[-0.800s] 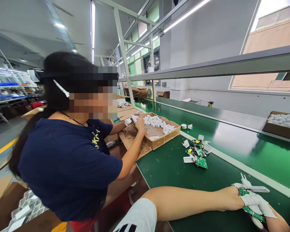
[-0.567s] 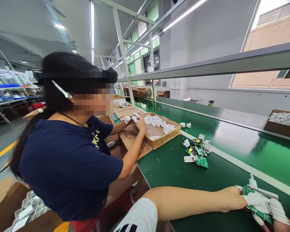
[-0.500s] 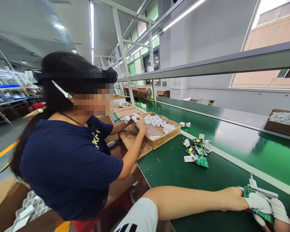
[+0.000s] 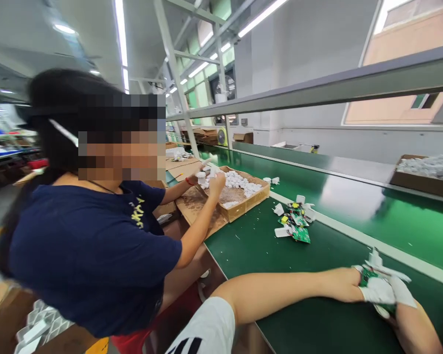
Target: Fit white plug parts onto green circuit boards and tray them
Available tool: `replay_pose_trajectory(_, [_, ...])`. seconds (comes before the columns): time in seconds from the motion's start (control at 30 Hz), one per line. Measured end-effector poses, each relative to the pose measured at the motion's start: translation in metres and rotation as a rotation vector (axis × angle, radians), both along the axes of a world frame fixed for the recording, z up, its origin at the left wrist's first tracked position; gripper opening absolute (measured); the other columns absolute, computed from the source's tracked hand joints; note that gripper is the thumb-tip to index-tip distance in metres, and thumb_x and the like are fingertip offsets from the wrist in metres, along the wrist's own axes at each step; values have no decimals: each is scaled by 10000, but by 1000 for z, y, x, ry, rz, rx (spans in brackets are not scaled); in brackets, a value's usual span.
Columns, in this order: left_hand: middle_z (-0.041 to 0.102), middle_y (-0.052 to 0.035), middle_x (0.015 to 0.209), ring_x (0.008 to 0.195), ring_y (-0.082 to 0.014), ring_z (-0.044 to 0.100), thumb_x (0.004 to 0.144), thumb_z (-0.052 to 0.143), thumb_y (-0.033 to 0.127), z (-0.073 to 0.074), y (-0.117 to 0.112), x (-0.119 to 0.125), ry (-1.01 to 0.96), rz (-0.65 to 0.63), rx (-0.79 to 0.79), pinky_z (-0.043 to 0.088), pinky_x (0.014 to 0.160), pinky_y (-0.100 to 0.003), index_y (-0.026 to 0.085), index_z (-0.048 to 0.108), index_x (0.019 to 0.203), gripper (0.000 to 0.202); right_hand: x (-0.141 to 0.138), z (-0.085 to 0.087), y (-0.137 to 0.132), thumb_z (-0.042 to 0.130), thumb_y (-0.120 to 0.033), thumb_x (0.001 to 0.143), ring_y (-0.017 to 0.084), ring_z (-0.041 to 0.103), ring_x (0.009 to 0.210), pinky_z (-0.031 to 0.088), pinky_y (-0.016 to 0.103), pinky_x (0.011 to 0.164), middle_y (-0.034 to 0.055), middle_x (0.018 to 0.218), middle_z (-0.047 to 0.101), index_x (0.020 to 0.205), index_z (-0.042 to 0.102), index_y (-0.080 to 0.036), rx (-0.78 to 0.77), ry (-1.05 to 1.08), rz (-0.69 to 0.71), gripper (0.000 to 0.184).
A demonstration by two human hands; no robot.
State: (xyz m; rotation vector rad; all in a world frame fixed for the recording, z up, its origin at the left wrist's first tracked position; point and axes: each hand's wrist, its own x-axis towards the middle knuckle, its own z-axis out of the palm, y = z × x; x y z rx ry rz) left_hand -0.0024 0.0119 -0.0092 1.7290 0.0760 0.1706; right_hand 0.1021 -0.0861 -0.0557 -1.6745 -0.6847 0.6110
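Observation:
At the right, my left hand (image 4: 377, 291), with white coverings on its fingers, is closed round a green circuit board (image 4: 366, 277). My right hand (image 4: 404, 294), also covered in white at the fingers, grips the same board from the other side. White plastic parts (image 4: 387, 269) stick out above the board, beside my fingers. Much of the board is hidden by the hands. On the green bench, further off, lies a pile of circuit boards (image 4: 297, 221) with white plug-like housings.
To my left a co-worker in a dark blue shirt (image 4: 92, 260) handles small white parts over a shallow cardboard tray (image 4: 245, 209). Another box of white pieces (image 4: 421, 189) stands at the far right. A metal rail (image 4: 310, 88) crosses above the green bench (image 4: 243, 255).
The view has shifted slightly. My hands, still on the board, appear a little higher and further left, and more of my right forearm shows. The co-worker's hands have moved slightly.

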Motion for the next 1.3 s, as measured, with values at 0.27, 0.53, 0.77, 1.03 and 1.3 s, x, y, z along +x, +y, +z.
replay_pose_trajectory(0.27, [554, -87, 899, 861, -205, 501, 626, 524, 558, 0, -13, -4, -49, 71, -396, 359, 842, -334, 94, 512, 972, 579, -40, 46, 0, 375, -594, 668, 158, 475, 503, 341, 235, 386, 29, 613, 546, 866, 541, -167, 54, -7, -36, 499])
replay_pose_trajectory(0.53, [534, -68, 948, 939, -223, 434, 592, 611, 475, 2, -7, -12, -41, 110, -302, 313, 857, -307, 139, 537, 942, 491, -46, 47, -2, 324, -623, 688, 77, 299, 335, 227, 201, 301, -26, 469, 408, 732, 491, -159, 75, 63, -6, 496])
replay_pose_trajectory(0.77, [562, -57, 748, 699, -169, 515, 651, 527, 511, -8, -9, -7, 1, 171, -392, 396, 673, -272, 114, 508, 914, 476, -46, 48, -3, 332, -603, 710, 76, 287, 298, 247, 207, 322, -55, 379, 375, 709, 449, -169, 47, -3, 59, 449])
replay_pose_trajectory(1.03, [519, -25, 546, 472, -123, 474, 665, 480, 536, -1, -9, -9, -7, 128, -453, 371, 509, -228, 95, 505, 861, 483, -46, 46, -4, 282, -550, 763, 80, 343, 334, 310, 212, 396, -54, 398, 409, 778, 453, -154, 64, -72, 146, 432])
replay_pose_trajectory(1.3, [526, -20, 556, 503, -120, 485, 645, 466, 595, -6, -10, -6, -21, 179, -439, 372, 534, -218, 98, 509, 848, 538, -47, 51, -2, 388, -498, 731, 66, 325, 308, 279, 194, 345, -61, 436, 422, 860, 444, -146, 11, -27, 129, 379])
